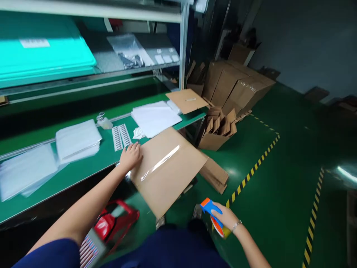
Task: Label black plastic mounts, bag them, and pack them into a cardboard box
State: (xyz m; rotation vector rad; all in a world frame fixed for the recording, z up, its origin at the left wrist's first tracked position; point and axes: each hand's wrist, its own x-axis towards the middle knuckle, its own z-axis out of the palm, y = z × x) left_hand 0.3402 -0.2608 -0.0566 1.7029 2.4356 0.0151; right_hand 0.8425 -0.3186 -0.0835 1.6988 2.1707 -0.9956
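A cardboard box is jutting out over the front edge of the green table, with a shiny strip of tape running along its top. The left hand is touching the box's left edge; whether it is gripping or merely resting there, I cannot tell. Apart from the box, the right hand is grasping a blue and orange tape dispenser. Behind the box, white sheets are lying on the table, and a small bottle is standing farther left.
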